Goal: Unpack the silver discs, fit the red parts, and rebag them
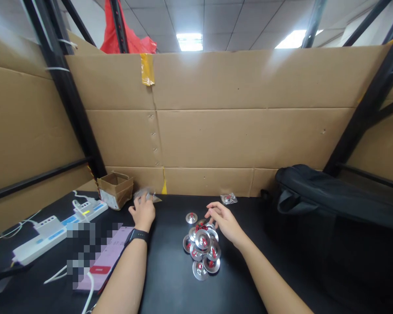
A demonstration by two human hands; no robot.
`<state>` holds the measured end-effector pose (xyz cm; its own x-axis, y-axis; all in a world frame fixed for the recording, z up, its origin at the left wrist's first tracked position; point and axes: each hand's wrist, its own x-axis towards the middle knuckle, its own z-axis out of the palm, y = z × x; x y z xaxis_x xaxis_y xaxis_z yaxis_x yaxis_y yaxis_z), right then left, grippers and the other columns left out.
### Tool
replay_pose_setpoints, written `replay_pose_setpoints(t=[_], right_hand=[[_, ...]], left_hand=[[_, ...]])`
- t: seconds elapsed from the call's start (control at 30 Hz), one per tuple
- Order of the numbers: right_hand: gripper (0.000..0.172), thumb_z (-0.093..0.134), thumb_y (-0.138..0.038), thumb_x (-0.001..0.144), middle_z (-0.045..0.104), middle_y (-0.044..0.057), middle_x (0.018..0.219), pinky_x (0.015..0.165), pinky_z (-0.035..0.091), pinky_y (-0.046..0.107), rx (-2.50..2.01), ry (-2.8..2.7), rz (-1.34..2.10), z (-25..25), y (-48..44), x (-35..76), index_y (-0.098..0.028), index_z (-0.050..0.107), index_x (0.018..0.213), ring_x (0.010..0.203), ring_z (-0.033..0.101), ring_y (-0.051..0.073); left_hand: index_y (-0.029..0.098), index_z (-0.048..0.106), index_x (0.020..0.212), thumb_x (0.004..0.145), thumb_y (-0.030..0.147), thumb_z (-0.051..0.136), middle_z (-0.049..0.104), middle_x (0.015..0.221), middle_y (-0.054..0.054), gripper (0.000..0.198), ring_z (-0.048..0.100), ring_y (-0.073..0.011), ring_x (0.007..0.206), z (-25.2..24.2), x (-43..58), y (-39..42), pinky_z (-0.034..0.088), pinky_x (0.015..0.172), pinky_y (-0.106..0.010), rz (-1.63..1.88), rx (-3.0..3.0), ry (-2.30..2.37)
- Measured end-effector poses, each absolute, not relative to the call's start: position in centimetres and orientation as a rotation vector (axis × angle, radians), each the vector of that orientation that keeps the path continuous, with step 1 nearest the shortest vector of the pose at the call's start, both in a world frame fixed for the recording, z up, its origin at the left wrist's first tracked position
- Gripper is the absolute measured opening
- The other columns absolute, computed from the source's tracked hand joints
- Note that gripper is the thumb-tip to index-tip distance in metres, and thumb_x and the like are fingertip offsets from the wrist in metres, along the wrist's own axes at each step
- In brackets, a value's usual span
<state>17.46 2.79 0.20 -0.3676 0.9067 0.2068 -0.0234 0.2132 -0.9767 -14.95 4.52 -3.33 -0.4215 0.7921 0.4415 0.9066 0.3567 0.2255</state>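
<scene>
My left hand reaches to the back left, fingers spread and bent over clear plastic bags. Its fingertips partly cover the bags, so a firm hold does not show. Right of centre lies a pile of round, shiny metal discs with red middles, some overlapping. A single disc lies just behind the pile. At the pile's back right edge is my right hand, thumb and fingers closed on what looks like a tilted metal disc. A disc in a clear bag lies behind that hand.
An open cardboard box stands beside the plastic bags. A white power strip with plugs and a phone with a white cable lie at left. A black bag fills the right side. Cardboard walls enclose the black table.
</scene>
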Motion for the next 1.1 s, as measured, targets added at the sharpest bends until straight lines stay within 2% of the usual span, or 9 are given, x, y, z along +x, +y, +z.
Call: replay_pose_setpoints(t=[0.17,0.3,0.37,0.57,0.77,1.1], right_hand=[[0.03,0.062,-0.045,0.089,0.067,0.003,0.086,0.055,0.04,0.024,-0.832,-1.615,1.327,-0.1,2.9,17.5,-0.02,0.057,0.105,0.067,0.06,0.014],[0.031,0.063,-0.044,0.088,0.067,0.003,0.086,0.056,0.041,0.025,-0.858,-1.638,1.32,0.2,2.8,17.6,-0.02,0.057,0.105,0.07,0.06,0.015],[0.032,0.064,-0.044,0.087,0.067,0.003,0.086,0.057,0.041,0.025,-0.868,-1.65,1.315,0.5,2.6,17.6,-0.02,0.056,0.106,0.071,0.061,0.015],[0.031,0.065,-0.043,0.086,0.067,0.002,0.084,0.061,0.043,0.026,-0.866,-1.656,1.352,0.5,2.5,17.5,-0.02,0.056,0.105,0.07,0.061,0.015],[0.03,0.066,-0.041,0.086,0.068,0.002,0.084,0.067,0.046,0.029,-0.855,-1.685,1.349,-0.2,2.7,17.7,-0.021,0.056,0.107,0.07,0.062,0.015],[0.026,0.064,-0.04,0.087,0.067,0.002,0.083,0.067,0.048,0.029,-0.87,-1.784,1.304,-0.8,3.0,17.7,-0.021,0.058,0.104,0.067,0.061,0.015]], left_hand=[[0.013,0.06,0.13,0.089,0.018,0.036,0.056,0.134,-0.019,0.047,0.043,-0.0318,0.125,-4.5,-14.8,5.3,0.037,0.092,-0.05,-0.499,-1.381,-2.344],[0.007,0.051,0.136,0.092,0.033,0.036,0.053,0.135,-0.023,0.053,0.041,-0.0351,0.128,-4.6,-14.9,5.7,0.035,0.096,-0.056,-0.548,-1.317,-2.459],[0.007,0.051,0.136,0.09,0.036,0.039,0.052,0.136,-0.024,0.055,0.04,-0.0361,0.129,-4.3,-15.1,5.7,0.035,0.096,-0.057,-0.552,-1.294,-2.524],[0.008,0.061,0.121,0.086,0.04,0.043,0.053,0.134,-0.025,0.051,0.042,-0.0392,0.127,-3.4,-16.0,6.1,0.034,0.097,-0.055,-0.463,-1.257,-2.714],[0.009,0.058,0.127,0.084,0.044,0.044,0.051,0.14,-0.024,0.056,0.038,-0.0395,0.133,-3.1,-17.7,6.4,0.029,0.102,-0.059,-0.45,-1.229,-2.786],[0.014,0.053,0.132,0.086,0.047,0.041,0.046,0.148,-0.021,0.059,0.037,-0.0384,0.138,-2.6,-18.7,6.4,0.027,0.106,-0.063,-0.424,-1.252,-2.909]])
